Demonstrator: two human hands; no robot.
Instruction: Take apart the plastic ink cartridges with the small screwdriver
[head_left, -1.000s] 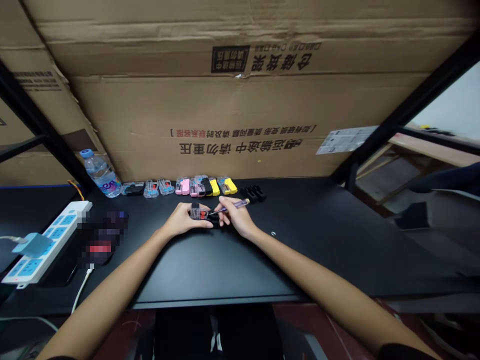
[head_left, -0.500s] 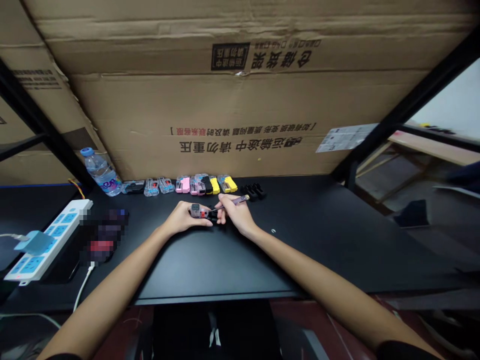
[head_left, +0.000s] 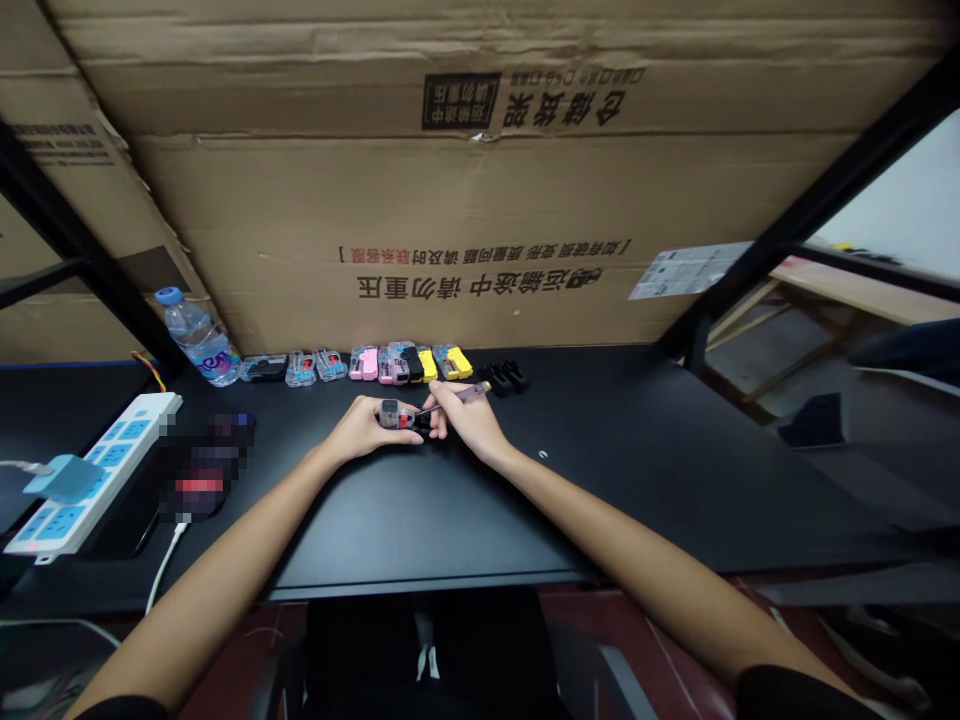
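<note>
My left hand (head_left: 355, 430) is closed around a small clear-cased device (head_left: 390, 412), which has a dark square at its left end and a red part near its middle. Black pieces at the device's right end are partly covered by my right fingers. In my right hand (head_left: 471, 422) is a slim screwdriver (head_left: 474, 392) with a purplish handle and a yellowish end. Its thin shaft slants down to the left, and its tip meets the device close to the red part. Exactly where the tip sits is too small to make out.
Along the cardboard at the back lie several clear-cased devices, among them a pink one (head_left: 364, 364) and a yellow one (head_left: 454, 363). Black parts (head_left: 505, 377) lie right of them. A water bottle (head_left: 199, 338), power strip (head_left: 135, 432) and phone (head_left: 211, 465) are at left; a tiny white bit (head_left: 543, 454) lies right.
The whole view has shifted slightly. Both hands keep their grips, with the screwdriver still at the device. Nothing has been taken up or let go.
</note>
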